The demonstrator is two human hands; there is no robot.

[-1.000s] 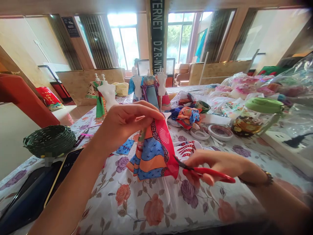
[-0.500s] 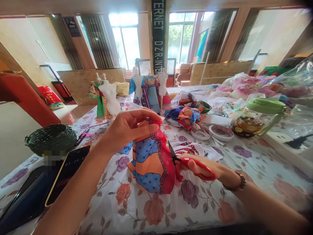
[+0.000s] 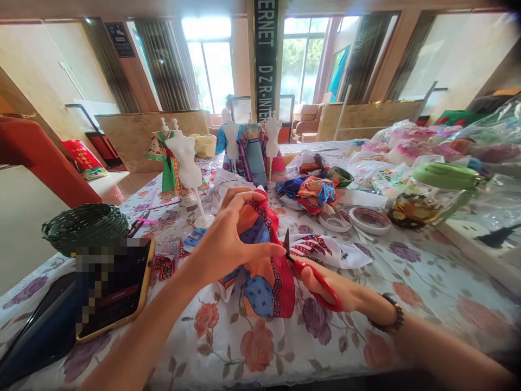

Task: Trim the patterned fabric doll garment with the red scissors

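Observation:
A patterned piece of fabric point(image 3: 259, 295), blue and orange with a red border and a dark decorative band, stands up from the table in front of me. My left hand point(image 3: 226, 236) is closed on its upper part, fingers over the top and thumb reaching to the red border. My right hand point(image 3: 348, 288) grips a pair of scissors point(image 3: 330, 295) by the red handles. Their dark blades point upward at the border, close to my left thumb tip. Whether the blades touch the cloth I cannot tell. White printed fabric point(image 3: 350, 256) lies behind the scissors.
On the left are a dark green woven basket point(image 3: 85, 224) and a phone point(image 3: 122, 293). Small white mannequins point(image 3: 185, 157) stand at the back, some dressed. Tape rolls point(image 3: 369, 221), a fabric heap point(image 3: 313, 190) and a green-lidded jar point(image 3: 431, 198) sit to the right.
My left hand has shifted its hold, its thumb now lower along the red border near the blades. The fabric's upper part is more folded, and the scissors point more upright.

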